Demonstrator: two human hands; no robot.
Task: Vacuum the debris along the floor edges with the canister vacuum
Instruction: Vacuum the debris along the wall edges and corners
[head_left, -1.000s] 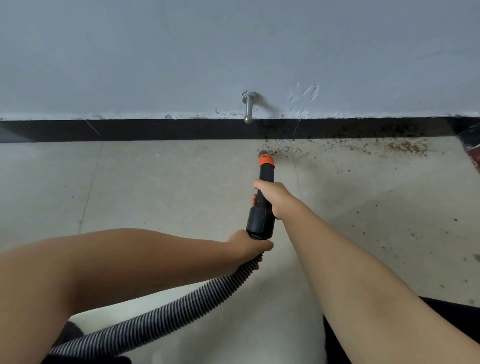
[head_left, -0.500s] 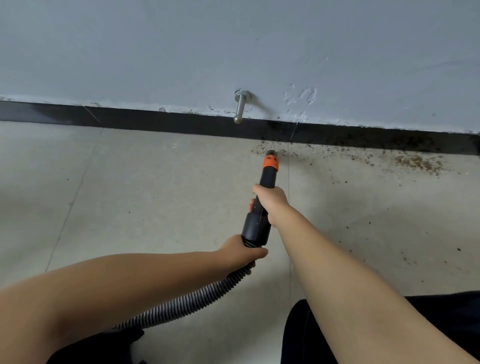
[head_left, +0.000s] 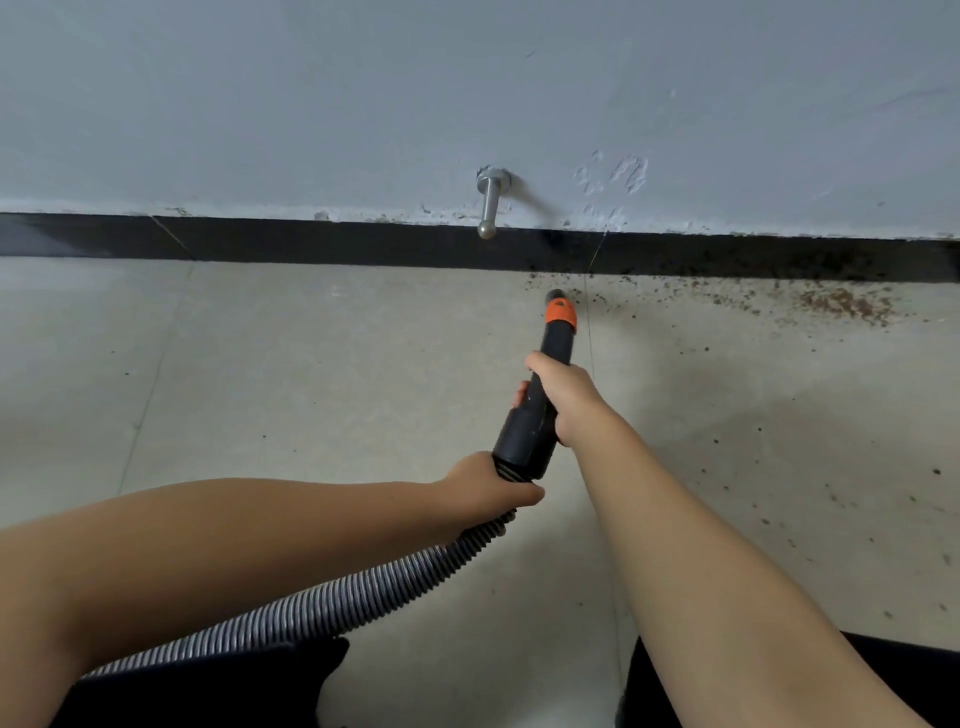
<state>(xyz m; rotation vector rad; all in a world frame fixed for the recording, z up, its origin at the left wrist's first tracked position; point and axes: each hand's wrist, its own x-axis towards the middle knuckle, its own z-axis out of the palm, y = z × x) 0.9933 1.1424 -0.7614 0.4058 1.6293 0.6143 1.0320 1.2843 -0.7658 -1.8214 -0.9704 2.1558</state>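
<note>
Open floor (head_left: 260, 389) lies left of the nozzle (head_left: 558, 312) along the black skirting (head_left: 311, 241). A metal door stop (head_left: 489, 208) juts from the wall (head_left: 363, 104) above the skirting, just left of the nozzle tip.

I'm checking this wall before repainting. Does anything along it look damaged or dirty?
Yes. Brown debris lies scattered along the black baseboard, right of the vacuum nozzle. The wall has chipped, rough patches beside the metal doorstop, and its paint edge above the baseboard is ragged.
</note>
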